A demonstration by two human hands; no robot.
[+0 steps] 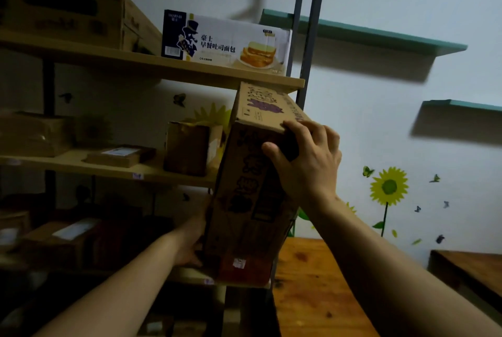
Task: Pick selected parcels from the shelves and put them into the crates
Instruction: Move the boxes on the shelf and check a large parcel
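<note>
A tall brown cardboard parcel (250, 173) with dark print and a purple picture on top stands tilted at the right end of the shelves. My right hand (307, 157) grips its upper right corner, fingers curled over the top edge and thumb on the front face. My left hand (190, 238) holds its lower left side, partly hidden behind the box. The parcel's bottom is level with the lower shelf board (244, 282). No crate is in view.
A white bread carton (225, 40) and a large brown carton (65, 13) sit on the top shelf. Smaller parcels (119, 156) and a dark box (187, 149) lie on the middle shelf. A wooden table (312, 282) stands to the right, under teal wall shelves (380, 35).
</note>
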